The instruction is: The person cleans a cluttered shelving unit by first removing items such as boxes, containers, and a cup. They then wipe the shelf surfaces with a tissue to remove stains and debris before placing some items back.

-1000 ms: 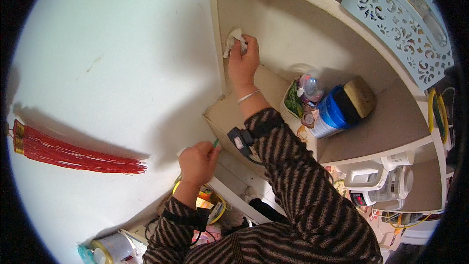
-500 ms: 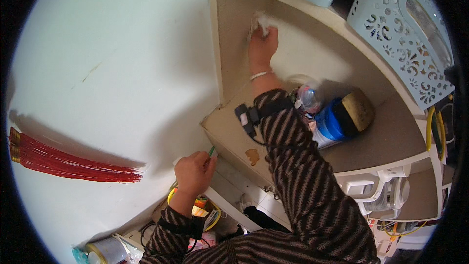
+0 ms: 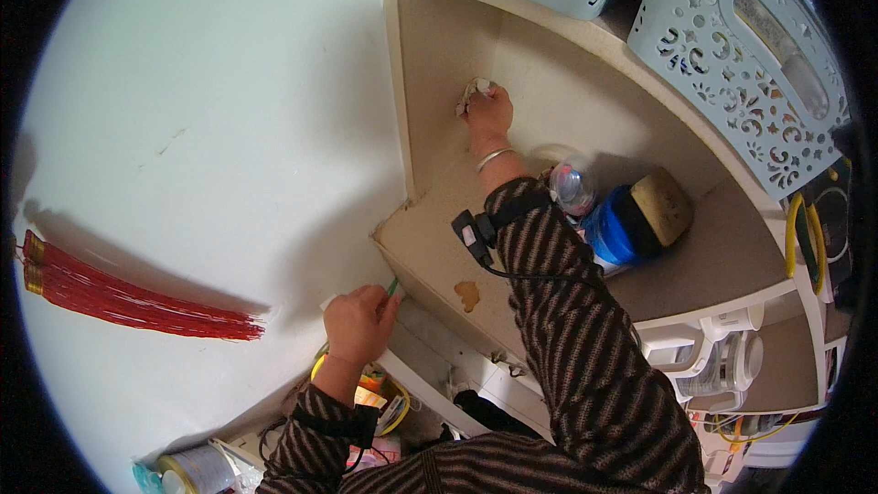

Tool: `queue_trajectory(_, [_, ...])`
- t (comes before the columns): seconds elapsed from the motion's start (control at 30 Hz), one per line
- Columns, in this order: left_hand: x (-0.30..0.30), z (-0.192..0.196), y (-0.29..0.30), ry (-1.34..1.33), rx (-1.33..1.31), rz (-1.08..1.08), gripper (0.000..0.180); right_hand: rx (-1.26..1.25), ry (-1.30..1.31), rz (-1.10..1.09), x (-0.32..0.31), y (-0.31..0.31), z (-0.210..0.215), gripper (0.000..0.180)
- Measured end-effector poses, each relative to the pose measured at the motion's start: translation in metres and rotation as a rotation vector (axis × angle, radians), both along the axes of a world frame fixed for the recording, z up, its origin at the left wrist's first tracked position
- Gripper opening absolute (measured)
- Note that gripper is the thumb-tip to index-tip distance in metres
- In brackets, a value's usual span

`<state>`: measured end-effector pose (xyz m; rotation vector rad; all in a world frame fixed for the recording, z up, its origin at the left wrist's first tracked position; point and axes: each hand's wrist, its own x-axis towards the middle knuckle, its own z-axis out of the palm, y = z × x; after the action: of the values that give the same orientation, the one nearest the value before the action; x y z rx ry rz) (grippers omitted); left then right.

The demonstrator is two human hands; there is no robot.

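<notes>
My right hand (image 3: 487,114) reaches deep into a beige shelf compartment (image 3: 439,220) and presses a crumpled white cloth (image 3: 471,93) against its back corner. A thin bracelet sits on that wrist, and a small black device (image 3: 472,233) is strapped over the striped sleeve. My left hand (image 3: 358,322) rests at the shelf's front left corner, closed on a small green and white object (image 3: 393,287) that I cannot make out. A brown stain (image 3: 467,294) marks the shelf floor near its front edge.
A clear plastic bottle (image 3: 573,185) and a blue jar with a tan lid (image 3: 636,220) stand on the shelf to the right. Two pale blue perforated baskets (image 3: 732,46) sit above. A red tassel (image 3: 128,302) hangs on the white wall. White appliances (image 3: 718,357) stand lower right.
My right hand has moved with the cloth along the back of the compartment, deeper toward its corner. My left hand has stayed at the shelf's front corner.
</notes>
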<state>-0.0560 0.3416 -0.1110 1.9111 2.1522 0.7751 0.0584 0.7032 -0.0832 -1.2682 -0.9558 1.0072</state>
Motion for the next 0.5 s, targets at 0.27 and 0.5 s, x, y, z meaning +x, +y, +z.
queue_trajectory(0.27, [0.000,0.003,-0.002,-0.050,-0.023,-0.007,0.027,0.238,-0.312,0.013,0.007,0.002,0.006,0.008])
queue_trajectory(0.5, [-0.003,-0.002,-0.002,-0.035,0.018,0.004,0.028,0.360,-0.860,0.073,0.043,-0.027,0.005,0.018])
